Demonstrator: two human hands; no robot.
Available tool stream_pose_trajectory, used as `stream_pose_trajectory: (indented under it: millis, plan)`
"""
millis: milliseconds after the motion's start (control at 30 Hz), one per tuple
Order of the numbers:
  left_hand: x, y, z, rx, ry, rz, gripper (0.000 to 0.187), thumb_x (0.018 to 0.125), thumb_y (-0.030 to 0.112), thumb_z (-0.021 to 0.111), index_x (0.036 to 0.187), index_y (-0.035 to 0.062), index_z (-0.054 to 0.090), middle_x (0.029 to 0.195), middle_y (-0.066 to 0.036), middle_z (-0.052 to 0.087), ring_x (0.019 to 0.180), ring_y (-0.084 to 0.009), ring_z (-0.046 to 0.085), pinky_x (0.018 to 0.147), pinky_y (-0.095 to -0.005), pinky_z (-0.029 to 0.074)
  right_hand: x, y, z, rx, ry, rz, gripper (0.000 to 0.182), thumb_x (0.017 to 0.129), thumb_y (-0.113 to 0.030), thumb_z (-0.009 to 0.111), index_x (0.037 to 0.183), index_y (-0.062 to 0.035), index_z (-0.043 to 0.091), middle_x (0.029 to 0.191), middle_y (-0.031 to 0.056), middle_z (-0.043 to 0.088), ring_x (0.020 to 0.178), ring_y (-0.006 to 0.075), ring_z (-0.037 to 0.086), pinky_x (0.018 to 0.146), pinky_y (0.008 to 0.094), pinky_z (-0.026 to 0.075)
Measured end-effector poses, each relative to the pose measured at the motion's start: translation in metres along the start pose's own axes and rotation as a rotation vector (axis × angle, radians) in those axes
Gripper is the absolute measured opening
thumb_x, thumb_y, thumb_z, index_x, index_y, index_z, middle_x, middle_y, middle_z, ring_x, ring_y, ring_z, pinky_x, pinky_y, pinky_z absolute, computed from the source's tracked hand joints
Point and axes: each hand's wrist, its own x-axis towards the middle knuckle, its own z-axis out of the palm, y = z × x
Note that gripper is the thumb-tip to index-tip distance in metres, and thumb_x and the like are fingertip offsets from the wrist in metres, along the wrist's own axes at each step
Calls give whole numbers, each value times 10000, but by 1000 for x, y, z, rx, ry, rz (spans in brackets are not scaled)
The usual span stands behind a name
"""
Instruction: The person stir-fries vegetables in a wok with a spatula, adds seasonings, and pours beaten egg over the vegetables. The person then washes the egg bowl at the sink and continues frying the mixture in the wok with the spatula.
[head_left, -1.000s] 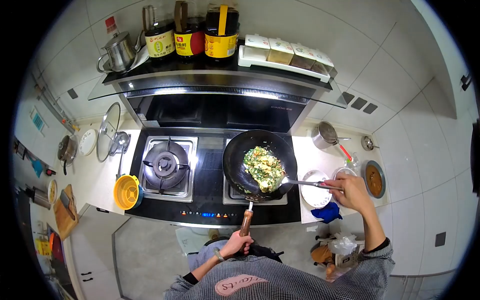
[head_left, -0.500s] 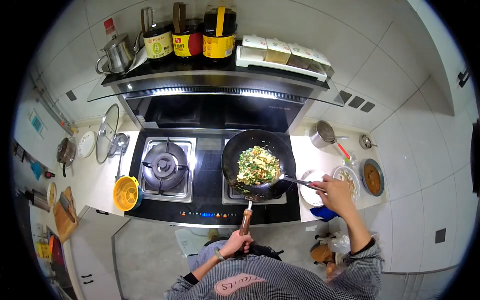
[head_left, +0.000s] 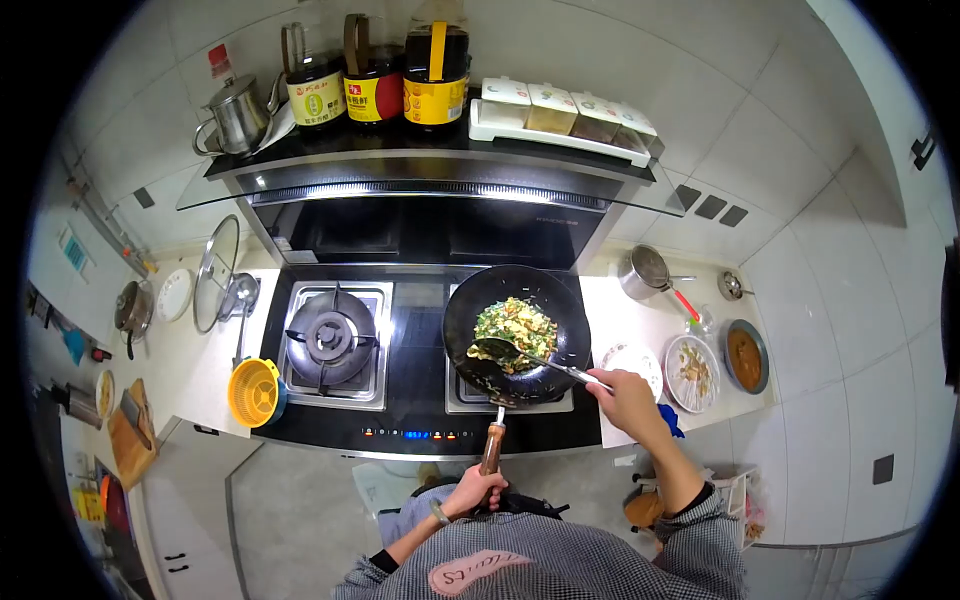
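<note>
My left hand (head_left: 474,491) is closed around the wooden handle of a black wok (head_left: 560,300) on the right burner. Chopped egg mixed with green and orange bits (head_left: 522,325) is heaped in the middle of the wok. To the right, my right hand (head_left: 630,405) grips the metal handle of a ladle (head_left: 545,362). The ladle's dark, rounded head lies at the left front side of the food, touching it. A white plate (head_left: 634,366) sits on the counter just beyond my right hand.
Right of the stove are a plate of scraps (head_left: 690,375), a bowl of brown liquid (head_left: 746,355) and a red-handled pot (head_left: 648,268). A yellow strainer (head_left: 254,392) stands at the left. Bottles (head_left: 436,85) line the shelf above.
My right hand has moved left and slightly down, carrying the ladle's head from the wok's right side across to the left of the food. My left hand stays on the wok handle.
</note>
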Motion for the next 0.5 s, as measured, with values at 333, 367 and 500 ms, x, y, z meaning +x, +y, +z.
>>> stream_pose_trajectory:
  millis: [333, 367, 500]
  plan:
    - [3, -5, -3, -40, -12, -11, 190, 796, 29, 592, 814, 86, 412, 580, -23, 420, 457, -132, 436, 428, -298, 375, 25, 37, 77, -130, 253, -180, 356, 849, -171, 609, 1202, -181, 567, 796, 86, 501, 640, 289, 582, 533, 397, 472]
    - [2, -4, -4, -36, -9, -9, 190, 796, 29, 592, 814, 86, 412, 580, -23, 420, 457, -132, 436, 428, -298, 375, 15, 40, 80, -135, 225, -181, 357, 843, -163, 615, 1198, -179, 574, 791, 81, 497, 637, 282, 580, 530, 393, 469]
    - [3, -3, -3, -42, -7, -1, 176, 801, 21, 584, 793, 70, 415, 576, -31, 437, 447, -141, 444, 421, -302, 391, -7, 45, 71, -167, 244, -188, 364, 827, -143, 630, 1188, -179, 595, 781, 67, 485, 638, 256, 574, 517, 374, 459]
